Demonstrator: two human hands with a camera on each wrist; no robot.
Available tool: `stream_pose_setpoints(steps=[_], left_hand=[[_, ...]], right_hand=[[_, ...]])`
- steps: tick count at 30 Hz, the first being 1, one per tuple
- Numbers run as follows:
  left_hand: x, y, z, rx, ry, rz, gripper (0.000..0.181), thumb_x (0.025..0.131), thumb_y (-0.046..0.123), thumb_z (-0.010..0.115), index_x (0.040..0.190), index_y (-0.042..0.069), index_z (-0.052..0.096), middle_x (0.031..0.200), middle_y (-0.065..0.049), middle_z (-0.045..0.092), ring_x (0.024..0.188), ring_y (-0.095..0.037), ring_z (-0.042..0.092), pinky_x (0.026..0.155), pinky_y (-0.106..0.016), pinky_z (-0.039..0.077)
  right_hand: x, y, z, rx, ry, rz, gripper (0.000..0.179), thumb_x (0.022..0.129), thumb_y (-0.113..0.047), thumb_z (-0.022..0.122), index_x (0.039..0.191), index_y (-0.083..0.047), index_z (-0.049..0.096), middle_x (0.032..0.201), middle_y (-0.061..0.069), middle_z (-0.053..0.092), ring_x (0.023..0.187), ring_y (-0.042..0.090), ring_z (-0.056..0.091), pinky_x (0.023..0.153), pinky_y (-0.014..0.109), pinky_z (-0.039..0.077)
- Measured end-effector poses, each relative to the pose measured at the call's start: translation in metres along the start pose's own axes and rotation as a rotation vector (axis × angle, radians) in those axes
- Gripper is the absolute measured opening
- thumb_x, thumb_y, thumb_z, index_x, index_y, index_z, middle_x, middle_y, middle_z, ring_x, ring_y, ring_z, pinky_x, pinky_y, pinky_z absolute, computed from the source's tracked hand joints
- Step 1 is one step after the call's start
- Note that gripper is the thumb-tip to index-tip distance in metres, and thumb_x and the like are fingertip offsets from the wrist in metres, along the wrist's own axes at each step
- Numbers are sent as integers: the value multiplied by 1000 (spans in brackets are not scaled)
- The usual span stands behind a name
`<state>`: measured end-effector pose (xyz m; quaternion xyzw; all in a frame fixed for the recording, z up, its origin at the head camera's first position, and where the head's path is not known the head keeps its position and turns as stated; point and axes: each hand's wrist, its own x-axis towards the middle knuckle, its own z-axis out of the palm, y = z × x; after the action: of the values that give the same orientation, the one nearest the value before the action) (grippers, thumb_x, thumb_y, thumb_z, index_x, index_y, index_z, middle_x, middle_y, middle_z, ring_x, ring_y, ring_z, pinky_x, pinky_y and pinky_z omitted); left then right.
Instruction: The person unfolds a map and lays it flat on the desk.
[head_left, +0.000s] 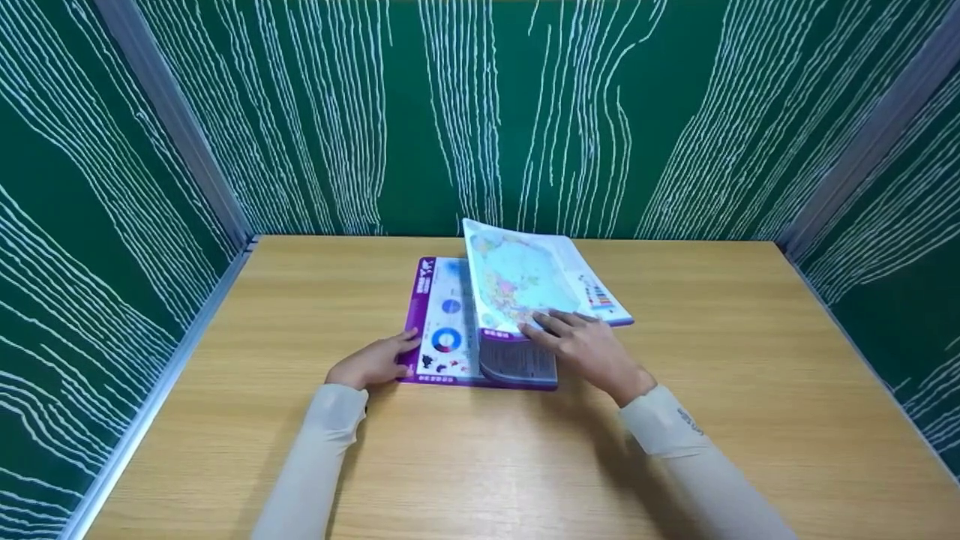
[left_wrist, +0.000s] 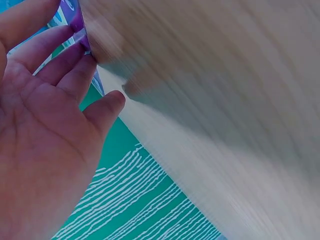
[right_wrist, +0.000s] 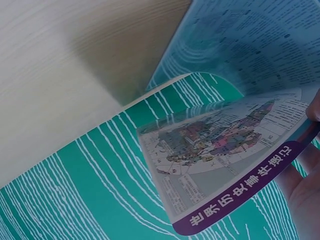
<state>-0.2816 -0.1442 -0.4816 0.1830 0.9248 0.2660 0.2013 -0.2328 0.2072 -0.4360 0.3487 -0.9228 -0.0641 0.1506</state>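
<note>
A folded map (head_left: 517, 281) with a purple border lies on the table, its right-hand panel lifted and tilted. Coloured land on pale blue shows on that panel. Charts and text cover the flat left panel. My right hand (head_left: 596, 352) holds the raised panel at its near edge; in the right wrist view the panel's purple strip (right_wrist: 235, 195) bears white Chinese characters, and part of the right hand (right_wrist: 307, 185) shows at the frame's edge. At the left border my left hand (head_left: 375, 360) rests, its extended fingers (left_wrist: 60, 65) touching the purple edge in the left wrist view.
The wooden table (head_left: 480, 465) reaches back to a green wall (head_left: 540, 112) with white wavy lines. Similar green panels stand at both sides. Grey posts (head_left: 169, 112) mark the back corners.
</note>
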Motion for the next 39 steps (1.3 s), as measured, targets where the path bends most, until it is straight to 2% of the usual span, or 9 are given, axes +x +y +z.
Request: stream_pose_setpoints(steps=[8, 14, 19, 25, 29, 35, 39], left_hand=[[-1, -8, -1, -8, 3, -8, 59, 95, 6, 57, 149, 15, 36, 160, -7, 21, 146, -34, 22, 118, -47, 25], [-5, -10, -2, -38, 1, -52, 59, 95, 7, 56, 149, 19, 36, 161, -3, 20, 147, -32, 20, 118, -47, 24], [-7, -12, -4, -33, 4, -46, 59, 94, 5, 56, 149, 16, 35, 161, -4, 20, 146, -34, 20, 118, -48, 24], [-9, -16, -7, -14, 10, -42, 60, 93, 2, 56, 148, 15, 36, 160, -7, 21, 146, -35, 21, 118, -48, 24], [-11, -18, -7, -23, 15, -48, 60, 93, 1, 56, 148, 15, 36, 160, -7, 21, 145, -36, 21, 117, -49, 24], [-13, -23, -8, -24, 23, -47, 60, 93, 1, 56, 148, 14, 36, 160, -8, 22, 145, -37, 22, 117, -50, 24], [-15, -25, -10, -14, 23, -44, 60, 93, 1, 56, 148, 13, 36, 160, -9, 22, 145, -37, 22, 118, -50, 24]], right_hand=[[-11, 10, 3, -2, 38, -5, 77, 77, 0, 76, 143, -23, 45, 139, 6, 56, 124, 30, 56, 93, 49, 53], [-23, 18, 1, 34, 20, 29, 85, 74, -2, 80, 146, -23, 41, 143, 7, 52, 129, 32, 52, 99, 53, 48], [-32, 27, 0, 71, 34, 62, 91, 72, -1, 81, 148, -25, 38, 146, 7, 49, 132, 32, 48, 101, 55, 45], [-43, 38, 0, 122, 58, 85, 92, 73, 2, 78, 149, -27, 35, 148, 6, 47, 134, 33, 46, 101, 56, 45], [-50, 44, -1, 115, 53, 90, 97, 70, 2, 80, 150, -27, 34, 148, 6, 46, 134, 32, 45, 101, 55, 45], [-59, 54, -1, 100, 121, 61, 94, 66, 4, 82, 146, -23, 41, 144, 7, 51, 129, 32, 51, 97, 53, 49], [-66, 60, -1, 100, 127, 65, 99, 63, 3, 84, 147, -24, 40, 145, 6, 50, 128, 31, 52, 96, 52, 50]])
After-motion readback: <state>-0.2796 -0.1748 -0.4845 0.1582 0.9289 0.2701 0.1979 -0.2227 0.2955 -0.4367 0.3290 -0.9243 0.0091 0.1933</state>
